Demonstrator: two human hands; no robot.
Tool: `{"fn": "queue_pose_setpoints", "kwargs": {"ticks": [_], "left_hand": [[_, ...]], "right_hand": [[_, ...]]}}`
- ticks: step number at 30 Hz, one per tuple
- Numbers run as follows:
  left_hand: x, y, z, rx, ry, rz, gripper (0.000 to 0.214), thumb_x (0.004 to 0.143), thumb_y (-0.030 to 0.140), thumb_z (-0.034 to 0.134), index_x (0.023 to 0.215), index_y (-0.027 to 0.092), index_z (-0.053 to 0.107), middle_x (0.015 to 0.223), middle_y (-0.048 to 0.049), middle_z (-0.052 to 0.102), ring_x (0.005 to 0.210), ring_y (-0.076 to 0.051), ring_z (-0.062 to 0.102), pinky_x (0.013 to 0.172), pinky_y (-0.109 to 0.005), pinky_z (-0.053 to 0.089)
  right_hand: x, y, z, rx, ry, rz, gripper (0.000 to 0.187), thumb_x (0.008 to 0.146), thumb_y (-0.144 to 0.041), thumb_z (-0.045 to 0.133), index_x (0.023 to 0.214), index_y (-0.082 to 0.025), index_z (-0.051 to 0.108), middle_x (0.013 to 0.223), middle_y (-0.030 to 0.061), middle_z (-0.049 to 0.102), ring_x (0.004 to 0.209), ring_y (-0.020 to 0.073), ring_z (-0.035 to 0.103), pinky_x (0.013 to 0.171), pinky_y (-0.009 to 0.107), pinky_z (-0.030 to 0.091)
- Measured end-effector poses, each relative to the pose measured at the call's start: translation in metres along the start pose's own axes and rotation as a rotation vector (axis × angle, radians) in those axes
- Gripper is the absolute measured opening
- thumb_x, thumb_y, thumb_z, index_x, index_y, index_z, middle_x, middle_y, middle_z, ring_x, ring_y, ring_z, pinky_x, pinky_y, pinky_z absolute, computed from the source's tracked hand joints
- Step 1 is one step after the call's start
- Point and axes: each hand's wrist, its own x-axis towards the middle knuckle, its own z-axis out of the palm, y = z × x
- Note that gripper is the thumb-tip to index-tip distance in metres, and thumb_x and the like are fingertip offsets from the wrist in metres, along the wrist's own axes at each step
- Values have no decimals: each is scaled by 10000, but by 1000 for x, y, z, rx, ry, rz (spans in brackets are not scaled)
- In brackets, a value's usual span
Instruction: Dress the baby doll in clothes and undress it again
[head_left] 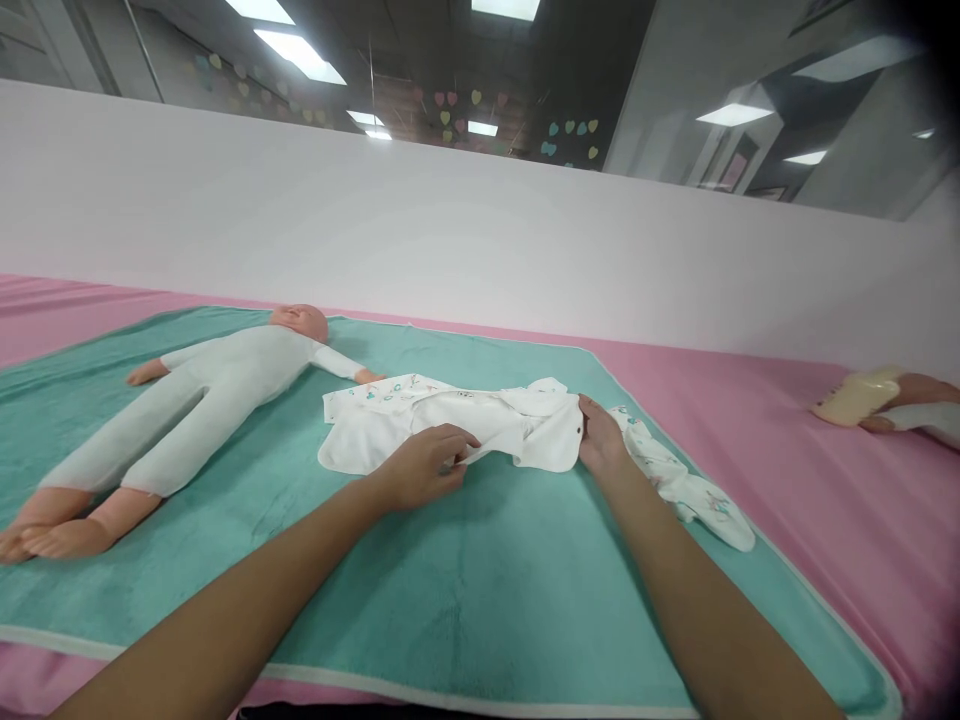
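Observation:
A white baby garment (450,420) with small coloured prints lies spread on a teal towel (450,580). My left hand (424,465) pinches the garment's near edge, fingers curled on the cloth. My right hand (600,440) grips the garment's right end, by a small snap button. A second white printed piece of clothing (690,485) lies just right of my right hand. A baby doll (187,400) in a pale bodysuit lies on its back at the left of the towel, arms out.
The towel covers a pink bed surface (825,500). A white partition wall (450,230) runs along the far side. At the far right edge another doll's limb and a cream-coloured bottle (859,397) rest on the pink surface.

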Motion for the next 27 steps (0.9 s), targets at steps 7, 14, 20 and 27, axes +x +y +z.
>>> {"fn": "queue_pose_setpoints", "kwargs": {"ticks": [7,14,20,27], "left_hand": [[-2,9,-9,-278,-180,-142,57,757,177,497,704,180,518,1099,-12,640,958,-180,580,763,-275,450],[2,5,-1,-194,-202,-141,280,897,325,402,777,200,623,945,5,673,875,-165,598,777,-285,451],[2,-20,12,-32,-18,-146,258,910,306,405,1027,237,623,1125,-8,614,1072,-175,525,917,-305,429],[20,-38,18,222,-29,-167,295,865,235,428,1109,235,595,1140,-29,606,1078,-215,521,938,-370,418]], "right_hand": [[-7,-12,1,57,-211,-34,314,659,-187,685,920,-213,512,807,-23,594,714,112,586,705,258,530],[-53,-31,20,-295,-732,-78,410,695,-394,692,1044,-236,547,1079,64,616,955,201,599,795,336,505],[-36,-8,12,-882,-557,-249,264,840,-398,497,1000,-203,573,1118,57,608,998,169,587,870,311,458],[34,10,-6,-1308,3,-301,414,822,-440,482,1107,-143,517,1128,159,565,1072,277,533,920,398,382]]}}
